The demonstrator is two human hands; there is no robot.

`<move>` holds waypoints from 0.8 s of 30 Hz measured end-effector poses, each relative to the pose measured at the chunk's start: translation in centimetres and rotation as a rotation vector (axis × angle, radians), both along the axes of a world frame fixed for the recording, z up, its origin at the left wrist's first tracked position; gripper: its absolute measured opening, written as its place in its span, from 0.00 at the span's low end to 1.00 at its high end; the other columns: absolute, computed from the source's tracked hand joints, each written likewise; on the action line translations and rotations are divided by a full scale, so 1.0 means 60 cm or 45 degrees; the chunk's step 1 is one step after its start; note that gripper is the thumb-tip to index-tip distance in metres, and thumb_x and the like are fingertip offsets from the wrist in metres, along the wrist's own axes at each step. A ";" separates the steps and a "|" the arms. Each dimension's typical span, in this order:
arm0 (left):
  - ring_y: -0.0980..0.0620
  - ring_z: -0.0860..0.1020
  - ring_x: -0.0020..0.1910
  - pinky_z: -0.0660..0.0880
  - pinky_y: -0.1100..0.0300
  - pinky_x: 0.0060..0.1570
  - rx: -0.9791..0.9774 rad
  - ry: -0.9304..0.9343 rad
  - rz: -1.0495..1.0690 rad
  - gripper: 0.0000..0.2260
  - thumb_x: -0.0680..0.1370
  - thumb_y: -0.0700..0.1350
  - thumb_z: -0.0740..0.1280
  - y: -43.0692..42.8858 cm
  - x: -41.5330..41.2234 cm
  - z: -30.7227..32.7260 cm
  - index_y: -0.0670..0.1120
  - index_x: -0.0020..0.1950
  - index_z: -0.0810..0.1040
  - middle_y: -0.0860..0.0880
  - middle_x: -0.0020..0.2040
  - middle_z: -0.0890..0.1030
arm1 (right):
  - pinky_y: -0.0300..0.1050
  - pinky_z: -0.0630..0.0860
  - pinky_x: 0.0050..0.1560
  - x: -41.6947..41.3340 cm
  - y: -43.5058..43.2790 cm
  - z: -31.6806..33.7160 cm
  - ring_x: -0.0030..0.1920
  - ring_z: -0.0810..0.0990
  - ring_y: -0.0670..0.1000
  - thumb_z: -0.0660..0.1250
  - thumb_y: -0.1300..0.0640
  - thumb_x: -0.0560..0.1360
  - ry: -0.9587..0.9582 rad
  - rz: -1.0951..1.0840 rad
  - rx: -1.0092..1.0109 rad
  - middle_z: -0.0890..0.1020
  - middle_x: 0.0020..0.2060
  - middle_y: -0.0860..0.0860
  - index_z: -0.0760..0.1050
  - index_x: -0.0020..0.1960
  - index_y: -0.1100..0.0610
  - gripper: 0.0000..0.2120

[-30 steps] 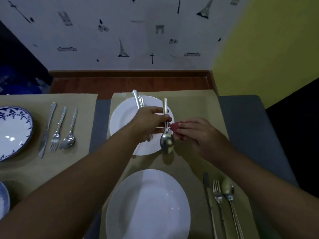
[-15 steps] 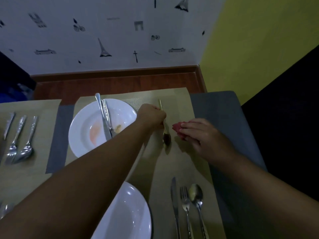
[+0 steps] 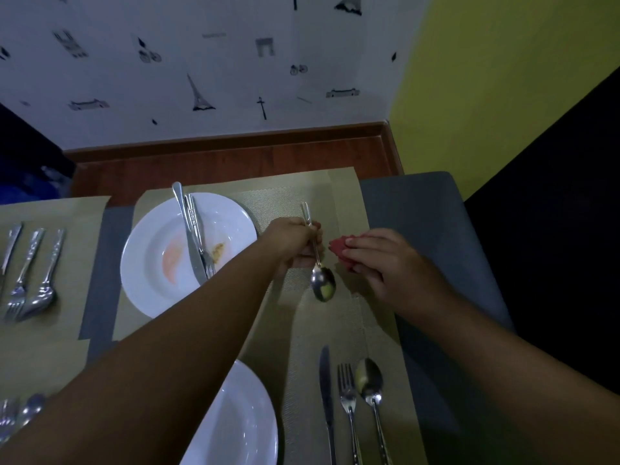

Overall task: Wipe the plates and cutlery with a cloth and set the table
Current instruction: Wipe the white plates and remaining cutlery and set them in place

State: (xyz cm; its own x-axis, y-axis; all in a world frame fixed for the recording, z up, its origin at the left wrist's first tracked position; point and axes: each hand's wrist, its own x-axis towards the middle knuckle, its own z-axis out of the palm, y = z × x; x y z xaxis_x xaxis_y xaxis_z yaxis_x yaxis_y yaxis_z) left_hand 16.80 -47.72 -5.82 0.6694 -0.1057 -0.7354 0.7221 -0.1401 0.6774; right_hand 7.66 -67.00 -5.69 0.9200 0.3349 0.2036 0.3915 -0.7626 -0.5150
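Head view: left fingers [image 3: 303, 261] pinch spoon [image 3: 322, 284] mid-handle.

1. Spoon [image 3: 322, 283]: polished metal, its bowl mirror-bright with a yellow reflection.
2. Cloth [image 3: 339, 248]: red fabric, matt, softly crumpled.
3. Far plate [image 3: 157, 229]: white, smooth and glossy like glazed ceramic, the shine dulled by an orange smear and a yellowish one.
4. Near plate [image 3: 241, 427]: the same white gloss, with soft highlights.
5. Mat [image 3: 278, 203]: tan weave, finely ribbed, faint sheen.
6. Table [image 3: 419, 209]: grey, matt, smooth.
7. Laid cutlery [image 3: 347, 391]: shiny metal.
8. Skirting [image 3: 235, 140]: reddish-brown wood, lightly polished.
9. Wall [image 3: 235, 62]: matt white printed paper.
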 end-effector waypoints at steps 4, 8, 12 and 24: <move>0.45 0.83 0.42 0.83 0.48 0.49 0.054 -0.007 -0.063 0.12 0.81 0.45 0.68 -0.009 0.000 0.002 0.37 0.57 0.77 0.43 0.43 0.82 | 0.46 0.75 0.60 -0.004 0.002 0.000 0.62 0.74 0.51 0.72 0.63 0.72 0.016 0.008 -0.023 0.81 0.59 0.51 0.81 0.60 0.58 0.16; 0.43 0.84 0.48 0.82 0.47 0.53 0.205 -0.068 -0.169 0.08 0.82 0.45 0.65 -0.022 0.001 0.008 0.39 0.53 0.77 0.41 0.47 0.82 | 0.50 0.76 0.58 -0.005 0.001 -0.006 0.61 0.75 0.52 0.72 0.63 0.72 0.009 0.025 -0.012 0.82 0.58 0.51 0.81 0.59 0.58 0.15; 0.42 0.82 0.52 0.79 0.44 0.59 0.193 -0.025 -0.124 0.08 0.83 0.44 0.62 -0.034 0.003 0.012 0.39 0.56 0.75 0.41 0.47 0.80 | 0.50 0.76 0.58 -0.007 0.002 -0.004 0.62 0.74 0.52 0.72 0.63 0.73 0.024 0.012 -0.020 0.81 0.59 0.51 0.81 0.60 0.58 0.16; 0.45 0.84 0.48 0.83 0.47 0.52 0.242 -0.317 -0.179 0.11 0.81 0.42 0.67 -0.029 0.012 -0.011 0.39 0.61 0.81 0.41 0.51 0.84 | 0.43 0.73 0.61 -0.007 -0.003 -0.002 0.61 0.75 0.50 0.72 0.63 0.72 0.010 0.019 -0.020 0.82 0.58 0.51 0.81 0.60 0.58 0.16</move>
